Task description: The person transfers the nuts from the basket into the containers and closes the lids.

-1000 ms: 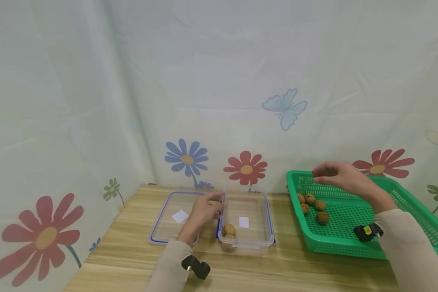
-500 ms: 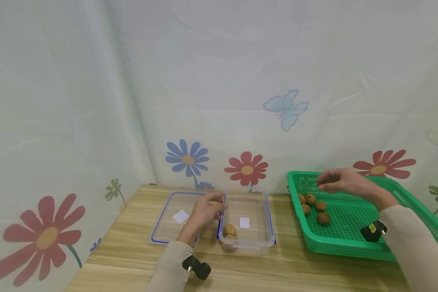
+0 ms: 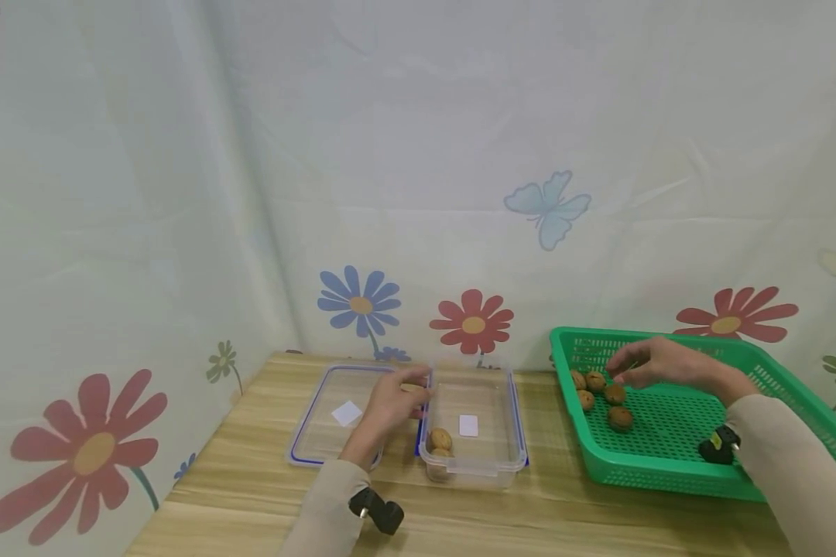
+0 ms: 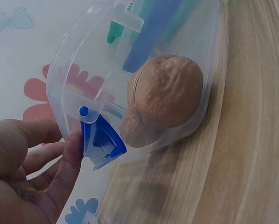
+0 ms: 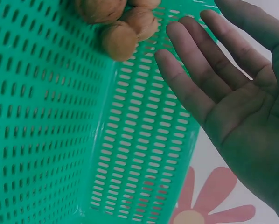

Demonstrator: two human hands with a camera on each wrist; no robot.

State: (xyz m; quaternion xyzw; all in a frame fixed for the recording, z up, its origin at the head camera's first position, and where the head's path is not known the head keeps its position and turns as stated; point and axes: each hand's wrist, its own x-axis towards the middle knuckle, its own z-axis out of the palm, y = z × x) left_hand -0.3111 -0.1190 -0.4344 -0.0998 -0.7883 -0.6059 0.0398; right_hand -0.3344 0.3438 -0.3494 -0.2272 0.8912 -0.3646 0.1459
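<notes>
Right hand (image 3: 658,363): lowered — fingers spread, over basket (image 3: 669,470), near walnuts (image 3: 620,419) along left edge.
Left hand (image 3: 393,398): fingers apart, touching box's (image 3: 491,402) left edge.
Box: two walnuts — near-left corner.

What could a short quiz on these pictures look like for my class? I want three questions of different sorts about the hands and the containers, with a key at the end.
1. True or false: the lid lies on the table, to the left of the clear container.

2. Fill in the gap: in the left wrist view, the latch beside the fingers of the left hand is coloured ____.

3. Where is the right hand?
A) pressed flat on the lid
B) over the green basket
C) inside the clear container

Key: 1. True. 2. Blue. 3. B.
</notes>
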